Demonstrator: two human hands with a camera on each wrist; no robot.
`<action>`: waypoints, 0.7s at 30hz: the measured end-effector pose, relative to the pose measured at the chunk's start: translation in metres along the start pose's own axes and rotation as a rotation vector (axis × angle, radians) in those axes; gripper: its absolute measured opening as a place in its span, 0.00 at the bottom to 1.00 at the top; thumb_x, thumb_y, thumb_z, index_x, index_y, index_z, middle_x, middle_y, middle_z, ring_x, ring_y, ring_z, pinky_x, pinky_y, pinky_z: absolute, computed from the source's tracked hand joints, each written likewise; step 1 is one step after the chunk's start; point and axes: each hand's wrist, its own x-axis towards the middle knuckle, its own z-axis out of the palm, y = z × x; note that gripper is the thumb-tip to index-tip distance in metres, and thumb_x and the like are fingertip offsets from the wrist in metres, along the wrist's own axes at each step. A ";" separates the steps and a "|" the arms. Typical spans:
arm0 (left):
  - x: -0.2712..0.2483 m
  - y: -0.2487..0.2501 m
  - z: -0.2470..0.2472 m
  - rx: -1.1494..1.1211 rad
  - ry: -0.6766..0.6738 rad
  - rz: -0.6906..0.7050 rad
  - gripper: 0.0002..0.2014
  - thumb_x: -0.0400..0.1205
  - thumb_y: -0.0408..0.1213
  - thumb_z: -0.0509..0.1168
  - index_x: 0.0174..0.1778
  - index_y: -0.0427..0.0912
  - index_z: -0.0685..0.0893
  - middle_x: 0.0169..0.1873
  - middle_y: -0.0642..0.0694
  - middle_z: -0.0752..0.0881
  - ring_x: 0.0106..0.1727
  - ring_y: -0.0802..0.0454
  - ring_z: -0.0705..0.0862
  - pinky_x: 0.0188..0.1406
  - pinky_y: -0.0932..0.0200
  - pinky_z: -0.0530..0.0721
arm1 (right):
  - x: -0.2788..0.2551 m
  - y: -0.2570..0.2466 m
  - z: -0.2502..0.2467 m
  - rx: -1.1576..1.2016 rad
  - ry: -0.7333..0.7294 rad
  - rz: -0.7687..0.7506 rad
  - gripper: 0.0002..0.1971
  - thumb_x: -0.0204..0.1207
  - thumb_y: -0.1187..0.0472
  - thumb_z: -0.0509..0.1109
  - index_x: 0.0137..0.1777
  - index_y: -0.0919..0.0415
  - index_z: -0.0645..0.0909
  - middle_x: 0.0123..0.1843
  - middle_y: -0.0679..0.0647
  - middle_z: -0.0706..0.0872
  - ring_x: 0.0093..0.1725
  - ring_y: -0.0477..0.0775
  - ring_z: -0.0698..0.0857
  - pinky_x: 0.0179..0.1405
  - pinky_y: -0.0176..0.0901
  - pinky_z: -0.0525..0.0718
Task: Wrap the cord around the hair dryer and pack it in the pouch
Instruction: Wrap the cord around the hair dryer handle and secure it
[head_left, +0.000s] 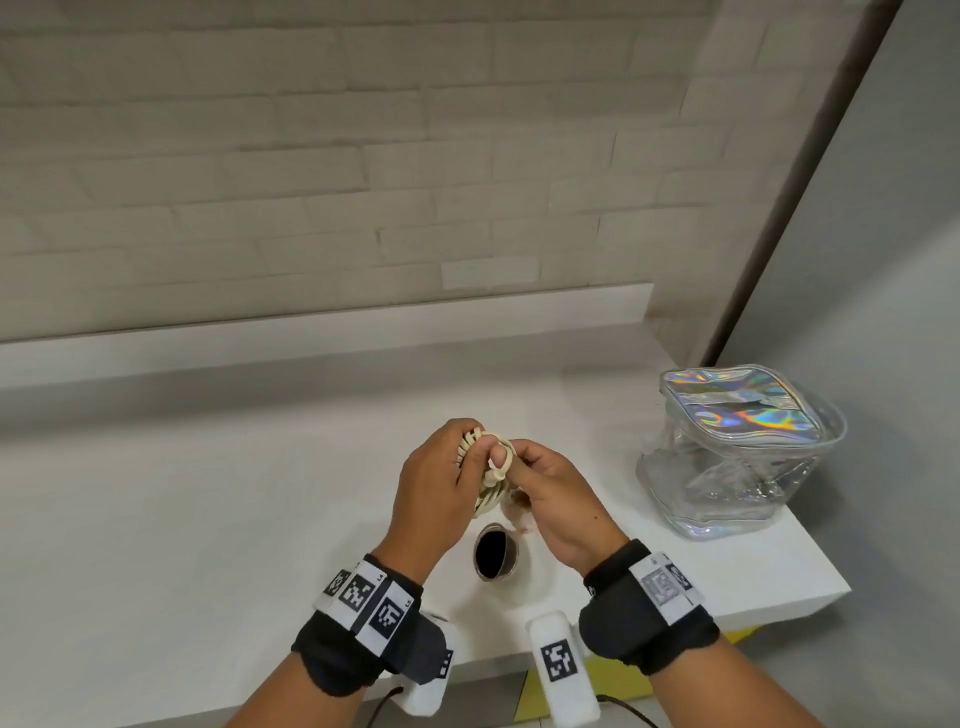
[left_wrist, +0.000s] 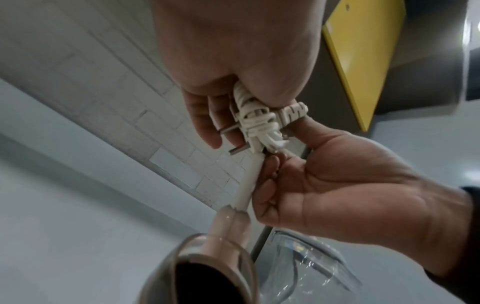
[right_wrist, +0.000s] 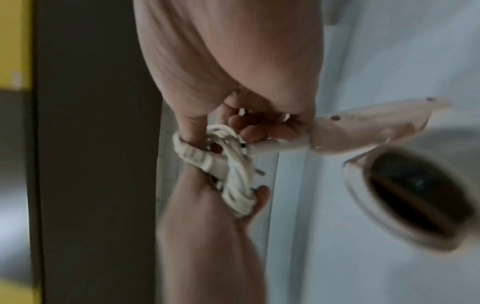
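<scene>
**Pouch lies off to the right of both hands**

The left hand (head_left: 434, 480) grips the bundled cord (left_wrist: 255, 123); the right hand (head_left: 553, 499) pinches its plug end, the hair dryer (head_left: 493, 556) hanging nozzle-down between the wrists; the pouch (head_left: 737, 447) stands rightward on the tabletop (head_left: 208, 493), well apart, nearer the right hand.
</scene>
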 end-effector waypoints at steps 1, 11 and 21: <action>0.002 0.001 0.000 -0.038 -0.001 -0.032 0.07 0.84 0.45 0.63 0.50 0.48 0.82 0.39 0.56 0.86 0.40 0.56 0.84 0.41 0.61 0.81 | 0.001 0.000 -0.001 0.050 -0.023 0.040 0.13 0.70 0.47 0.77 0.45 0.56 0.87 0.42 0.61 0.81 0.38 0.58 0.70 0.31 0.42 0.68; 0.007 -0.001 0.004 -0.291 0.116 -0.239 0.03 0.80 0.41 0.70 0.44 0.47 0.85 0.39 0.52 0.88 0.41 0.55 0.86 0.42 0.60 0.84 | -0.025 -0.004 0.011 -0.395 0.159 -0.247 0.05 0.75 0.61 0.75 0.50 0.55 0.87 0.42 0.49 0.92 0.41 0.46 0.90 0.46 0.39 0.87; -0.005 0.003 0.005 -0.070 0.148 -0.092 0.06 0.85 0.45 0.62 0.49 0.49 0.81 0.43 0.54 0.82 0.42 0.61 0.83 0.38 0.68 0.78 | -0.023 0.004 0.022 -0.320 0.289 -0.424 0.04 0.80 0.62 0.69 0.48 0.56 0.85 0.50 0.46 0.88 0.50 0.46 0.87 0.51 0.39 0.85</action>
